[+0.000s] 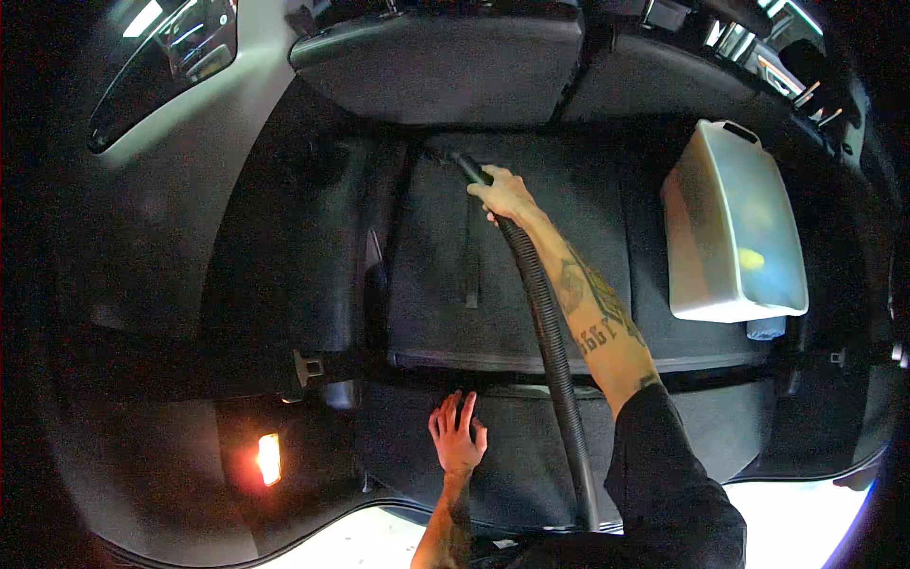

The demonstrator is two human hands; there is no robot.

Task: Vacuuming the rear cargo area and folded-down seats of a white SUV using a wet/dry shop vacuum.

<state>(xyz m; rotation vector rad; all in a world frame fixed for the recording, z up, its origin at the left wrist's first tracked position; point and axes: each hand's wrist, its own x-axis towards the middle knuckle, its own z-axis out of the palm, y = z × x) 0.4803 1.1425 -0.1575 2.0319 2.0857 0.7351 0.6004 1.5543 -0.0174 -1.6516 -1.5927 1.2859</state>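
Note:
My right hand [506, 192] grips the front end of a black corrugated vacuum hose [540, 299]. The hose's tip points to the far left corner of the carpeted cargo floor [547, 270] of a vehicle, close to the seat backs; its very end is lost in shadow. From my hand the hose runs back toward me over the rear sill. My left hand [458, 434] has its fingers spread and rests on, or just above, the carpeted panel [419, 419] near the opening. Nothing is in it.
A translucent plastic bin [700, 235] with things inside stands at the right. Dark seat backs [441, 71] close off the far end. A lit cargo lamp [269, 459] and a seat-belt buckle tongue [311, 368] are on the left trim. A side window [202, 50] is at upper left.

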